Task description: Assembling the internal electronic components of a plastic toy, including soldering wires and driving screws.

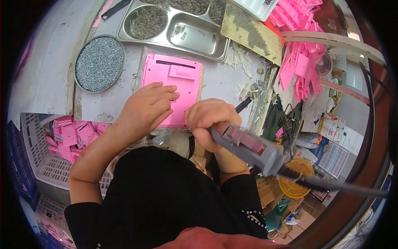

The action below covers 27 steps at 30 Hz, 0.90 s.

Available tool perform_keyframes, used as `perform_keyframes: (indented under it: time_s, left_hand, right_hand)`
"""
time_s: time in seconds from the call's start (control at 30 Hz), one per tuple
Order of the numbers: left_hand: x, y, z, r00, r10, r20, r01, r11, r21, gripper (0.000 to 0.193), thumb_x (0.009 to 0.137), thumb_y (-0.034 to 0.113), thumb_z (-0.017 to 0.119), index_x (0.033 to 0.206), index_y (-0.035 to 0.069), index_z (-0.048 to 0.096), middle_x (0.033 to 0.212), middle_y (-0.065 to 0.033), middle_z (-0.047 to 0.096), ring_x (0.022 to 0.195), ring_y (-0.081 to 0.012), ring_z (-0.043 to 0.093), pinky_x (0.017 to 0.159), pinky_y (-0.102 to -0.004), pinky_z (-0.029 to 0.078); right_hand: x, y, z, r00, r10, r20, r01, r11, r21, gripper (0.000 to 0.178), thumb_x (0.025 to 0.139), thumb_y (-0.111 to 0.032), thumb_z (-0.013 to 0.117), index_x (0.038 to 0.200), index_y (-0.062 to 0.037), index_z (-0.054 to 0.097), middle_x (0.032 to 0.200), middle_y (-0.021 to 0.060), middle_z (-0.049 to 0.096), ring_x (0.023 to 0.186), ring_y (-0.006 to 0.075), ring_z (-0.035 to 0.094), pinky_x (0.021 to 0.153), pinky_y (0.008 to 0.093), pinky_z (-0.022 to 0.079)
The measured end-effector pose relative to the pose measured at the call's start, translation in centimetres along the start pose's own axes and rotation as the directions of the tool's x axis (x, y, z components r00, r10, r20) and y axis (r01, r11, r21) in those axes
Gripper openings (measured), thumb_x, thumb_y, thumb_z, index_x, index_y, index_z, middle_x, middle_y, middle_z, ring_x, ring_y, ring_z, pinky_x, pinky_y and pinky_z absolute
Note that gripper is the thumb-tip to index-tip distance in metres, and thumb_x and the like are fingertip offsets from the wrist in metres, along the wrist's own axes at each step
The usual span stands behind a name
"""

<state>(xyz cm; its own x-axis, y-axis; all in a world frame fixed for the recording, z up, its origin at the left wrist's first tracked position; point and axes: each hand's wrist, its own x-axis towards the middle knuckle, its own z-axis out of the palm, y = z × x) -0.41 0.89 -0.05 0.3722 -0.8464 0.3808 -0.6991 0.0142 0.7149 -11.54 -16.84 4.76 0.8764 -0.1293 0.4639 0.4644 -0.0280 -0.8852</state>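
Note:
A pink plastic housing (pixel 188 93) with a dark slot and a small raised block lies on the bench in front of me. My left hand (pixel 149 103) rests on its left part, fingers stretched out across the surface. At its lower right corner, my right hand (pixel 215 116) is wrapped round a grey electric screwdriver (pixel 253 149). The tool's rear end tilts toward the right, where a coiled cord (pixel 319 182) runs off. Its tip is hidden behind my right hand, so I cannot tell whether it touches a screw.
A round dish of silver screws (pixel 99 62) stands at the left. Behind the housing is a steel tray (pixel 195 52) with springs in its compartments. White plastic pins (pixel 244 68) lie scattered at right. A crate (pixel 45 162) of pink parts sits lower left; more pink parts (pixel 302 62) pile up right.

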Motion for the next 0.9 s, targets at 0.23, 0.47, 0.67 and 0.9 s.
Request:
perform_keyframes:
  time_s: [0.23, 0.47, 0.67, 0.9]
  left_hand:
    - [-0.4, -0.1, 0.2, 1.000, -0.019, 0.011, 0.019, 1.000, -0.002, 0.017, 0.083, 0.008, 0.076, 0.089, 0.005, 0.060, 0.122, -0.0097, 0.071, 0.123, -0.0300, 0.064, 0.105, -0.0494, 0.049]
    - [0.0, 0.1, -0.1, 0.998, -0.020, 0.051, 0.019, 1.000, 0.008, 0.012, 0.087, 0.011, 0.071, 0.092, 0.003, 0.063, 0.121, -0.0111, 0.070, 0.122, -0.0289, 0.063, 0.107, -0.0482, 0.048]
    - [-0.1, -0.1, -0.2, 0.999, -0.017, 0.044, 0.016, 1.000, 0.017, 0.013, 0.086, 0.011, 0.071, 0.090, 0.003, 0.062, 0.121, -0.0112, 0.070, 0.122, -0.0286, 0.063, 0.107, -0.0480, 0.048]
    - [0.4, 0.0, -0.2, 0.999, -0.027, 0.045, 0.028, 0.999, -0.021, 0.016, 0.084, 0.007, 0.075, 0.088, 0.005, 0.060, 0.122, -0.0108, 0.070, 0.123, -0.0297, 0.063, 0.106, -0.0500, 0.047]
  right_hand:
    - [2.5, -0.3, -1.8, 0.989, 0.009, 0.151, -0.027, 0.993, 0.116, 0.018, 0.082, -0.004, 0.075, 0.091, -0.0053, 0.060, 0.060, 0.0059, 0.055, 0.052, 0.0233, 0.058, 0.053, 0.0369, 0.053]
    - [3.7, 1.6, -2.3, 0.997, -0.029, 0.077, 0.030, 0.999, -0.017, 0.020, 0.089, -0.008, 0.075, 0.089, -0.0058, 0.055, 0.060, 0.0043, 0.056, 0.050, 0.0207, 0.056, 0.054, 0.0369, 0.054]
    - [5.3, 1.8, -3.9, 0.981, -0.036, 0.192, 0.036, 0.999, 0.001, 0.020, 0.090, -0.013, 0.075, 0.091, -0.0041, 0.058, 0.063, 0.0050, 0.060, 0.051, 0.0204, 0.058, 0.055, 0.0379, 0.055]
    - [8.7, 4.6, -5.2, 0.998, -0.058, -0.039, 0.065, 0.976, 0.209, 0.018, 0.092, -0.002, 0.066, 0.104, -0.0034, 0.053, 0.070, 0.0063, 0.058, 0.059, 0.0166, 0.054, 0.059, 0.0351, 0.049]
